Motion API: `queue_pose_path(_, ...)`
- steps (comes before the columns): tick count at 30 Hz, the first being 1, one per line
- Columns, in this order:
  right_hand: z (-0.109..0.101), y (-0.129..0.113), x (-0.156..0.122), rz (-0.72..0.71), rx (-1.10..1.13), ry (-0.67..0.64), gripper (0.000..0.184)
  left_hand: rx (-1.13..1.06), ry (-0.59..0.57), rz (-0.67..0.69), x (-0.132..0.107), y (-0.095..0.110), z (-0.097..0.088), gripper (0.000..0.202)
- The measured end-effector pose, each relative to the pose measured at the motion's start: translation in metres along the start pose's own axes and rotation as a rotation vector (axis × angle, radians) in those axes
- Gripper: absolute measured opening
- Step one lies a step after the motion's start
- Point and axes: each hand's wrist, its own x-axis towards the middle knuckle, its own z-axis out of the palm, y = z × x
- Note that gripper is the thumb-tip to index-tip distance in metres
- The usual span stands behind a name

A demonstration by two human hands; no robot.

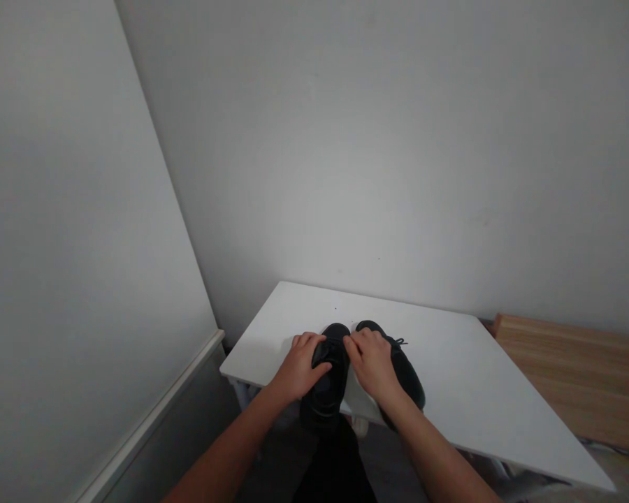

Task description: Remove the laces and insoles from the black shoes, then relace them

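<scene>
Two black shoes stand side by side on a small white table (466,370), toes pointing away from me. My left hand (301,367) rests on the left shoe (328,391), fingers curled over its outer side and thumb on the tongue area. My right hand (372,363) lies over the right shoe (406,374), fingers bent and pinched at the gap between the shoes; what they pinch is too small to make out. A bit of lace (400,341) sticks out beside the right hand. Both shoe heels hang near the table's front edge.
The table stands in a corner between two plain grey walls. A light wooden surface (576,377) adjoins the table on the right. A white ledge (152,419) runs along the left wall. My dark trousers (335,468) show below the table edge.
</scene>
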Motion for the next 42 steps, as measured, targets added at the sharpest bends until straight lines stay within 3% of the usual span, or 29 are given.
queue_pose_path(4,-0.038,-0.005,0.006,-0.034,0.525,0.128,0.036,0.009,-0.060,0.025,0.014,-0.003,0.003,0.052)
queue_pose_path(7,-0.047,-0.003,0.004,-0.049,0.773,0.045,0.033,-0.081,-0.147,0.030,0.023,-0.002,-0.001,0.041)
queue_pose_path(11,-0.023,0.010,0.003,0.038,0.884,-0.046,0.034,-0.229,-0.189,0.042,0.029,0.004,-0.006,0.015)
queue_pose_path(14,0.005,0.020,0.004,0.009,0.583,-0.154,0.023,-0.361,-0.187,-0.029,0.033,0.011,-0.006,0.008)
queue_pose_path(17,0.027,0.020,0.005,-0.048,0.235,-0.262,0.017,-0.606,-0.032,-0.155,0.041,0.024,-0.011,0.009)
queue_pose_path(20,0.033,0.014,0.007,-0.008,0.215,-0.257,0.013,-0.952,0.252,-0.234,0.045,0.042,-0.026,0.015)
queue_pose_path(24,0.004,0.006,0.013,0.118,0.788,-0.226,0.031,-1.228,0.521,-0.312,0.029,0.069,-0.047,0.023)
queue_pose_path(27,-0.030,0.004,0.016,0.100,1.212,-0.224,0.050,-1.356,0.546,-0.571,0.010,0.084,-0.046,0.021)
queue_pose_path(29,-0.044,0.007,0.018,0.038,1.294,-0.261,0.059,-1.467,0.505,-0.808,0.001,0.091,-0.036,0.020)
queue_pose_path(30,-0.045,0.009,0.020,0.014,1.251,-0.286,0.061,-1.505,0.478,-0.914,-0.001,0.093,-0.029,0.021)
queue_pose_path(32,-0.037,0.014,0.025,-0.028,0.947,-0.330,0.062,-1.540,0.439,-1.064,0.000,0.093,-0.016,0.021)
queue_pose_path(34,-0.019,0.018,0.031,-0.052,0.549,-0.370,0.049,-1.556,0.415,-1.152,0.005,0.090,-0.003,0.018)
queue_pose_path(36,0.002,0.020,0.036,-0.057,0.305,-0.392,0.029,-1.588,0.403,-1.201,0.012,0.084,0.009,0.013)
queue_pose_path(39,0.024,0.017,0.039,-0.036,0.176,-0.397,0.018,-1.622,0.439,-1.256,0.021,0.072,0.024,0.009)
queue_pose_path(42,0.032,0.009,0.039,-0.024,0.091,-0.404,0.017,-1.642,0.525,-1.251,0.025,0.065,0.035,0.012)
